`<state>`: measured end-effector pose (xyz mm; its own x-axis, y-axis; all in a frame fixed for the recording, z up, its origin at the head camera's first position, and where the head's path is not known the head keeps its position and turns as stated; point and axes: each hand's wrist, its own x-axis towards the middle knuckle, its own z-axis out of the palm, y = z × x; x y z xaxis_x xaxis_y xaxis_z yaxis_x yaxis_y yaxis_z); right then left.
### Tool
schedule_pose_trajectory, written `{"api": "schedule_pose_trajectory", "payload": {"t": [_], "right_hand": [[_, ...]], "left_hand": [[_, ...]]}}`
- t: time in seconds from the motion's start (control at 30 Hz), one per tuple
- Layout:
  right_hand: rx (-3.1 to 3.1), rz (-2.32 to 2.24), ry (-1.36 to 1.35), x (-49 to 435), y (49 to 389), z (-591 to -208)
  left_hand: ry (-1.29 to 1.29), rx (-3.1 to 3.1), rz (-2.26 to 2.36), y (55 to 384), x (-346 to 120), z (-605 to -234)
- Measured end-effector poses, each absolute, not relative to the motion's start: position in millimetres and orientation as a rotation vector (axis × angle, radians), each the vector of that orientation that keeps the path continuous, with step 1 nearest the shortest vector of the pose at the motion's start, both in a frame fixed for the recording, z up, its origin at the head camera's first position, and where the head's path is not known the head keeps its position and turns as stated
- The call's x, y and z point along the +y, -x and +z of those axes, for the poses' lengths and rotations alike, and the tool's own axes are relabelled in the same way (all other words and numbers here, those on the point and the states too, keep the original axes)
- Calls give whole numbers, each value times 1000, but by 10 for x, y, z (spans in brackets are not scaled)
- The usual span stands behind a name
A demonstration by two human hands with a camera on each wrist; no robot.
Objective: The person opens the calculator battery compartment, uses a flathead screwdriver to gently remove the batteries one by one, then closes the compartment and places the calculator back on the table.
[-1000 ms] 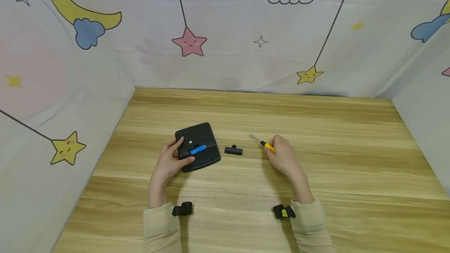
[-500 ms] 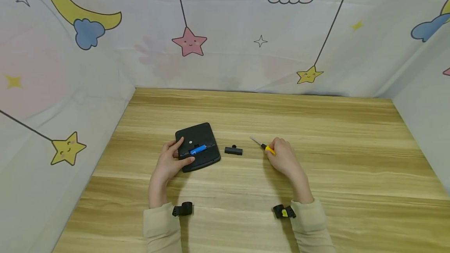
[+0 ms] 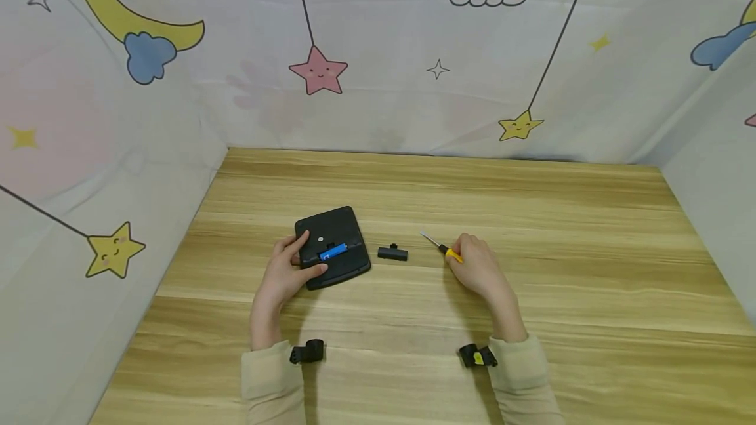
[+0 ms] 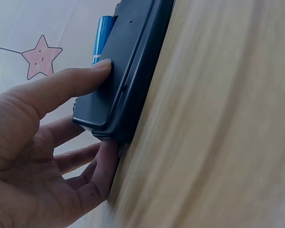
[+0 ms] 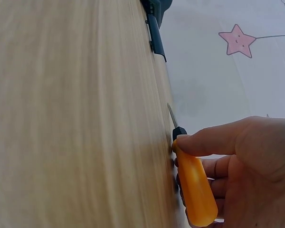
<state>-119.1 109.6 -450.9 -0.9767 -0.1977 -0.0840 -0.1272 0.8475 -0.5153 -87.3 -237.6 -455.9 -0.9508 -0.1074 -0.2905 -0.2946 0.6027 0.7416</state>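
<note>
A flat black device (image 3: 333, 225), shaped like a desk calculator, lies back side up at the left of the table. A blue battery (image 3: 333, 252) sits in its uncovered slot. My left hand (image 3: 286, 273) grips the near left edge; in the left wrist view the thumb presses on the back and the fingers reach round below. Right of the device lies a small black battery cover (image 3: 392, 254) with a tab. My right hand (image 3: 477, 264) holds a screwdriver (image 5: 194, 190) by its yellow handle, thumb near the black collar. Its thin metal shaft points to the far left, tip close over the table.
The light wood table (image 3: 561, 248) carries all of this. Behind it and along both sides hangs a white cloth (image 3: 384, 110) printed with stars and a moon. A small black wrist camera (image 3: 307, 351) is strapped at each sleeve cuff.
The screwdriver has turned slightly in my right hand, its tip shifting a little toward me. My left hand, the black device and the cover stay where they were.
</note>
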Motion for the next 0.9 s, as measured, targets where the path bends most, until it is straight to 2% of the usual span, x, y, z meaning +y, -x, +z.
{"api": "schedule_pose_trajectory", "payload": {"t": [0.9], "right_hand": [[2876,-777,223,1110,1194,-4478]], "left_hand": [[331,2622,1262,878,-2376,-4559]]}}
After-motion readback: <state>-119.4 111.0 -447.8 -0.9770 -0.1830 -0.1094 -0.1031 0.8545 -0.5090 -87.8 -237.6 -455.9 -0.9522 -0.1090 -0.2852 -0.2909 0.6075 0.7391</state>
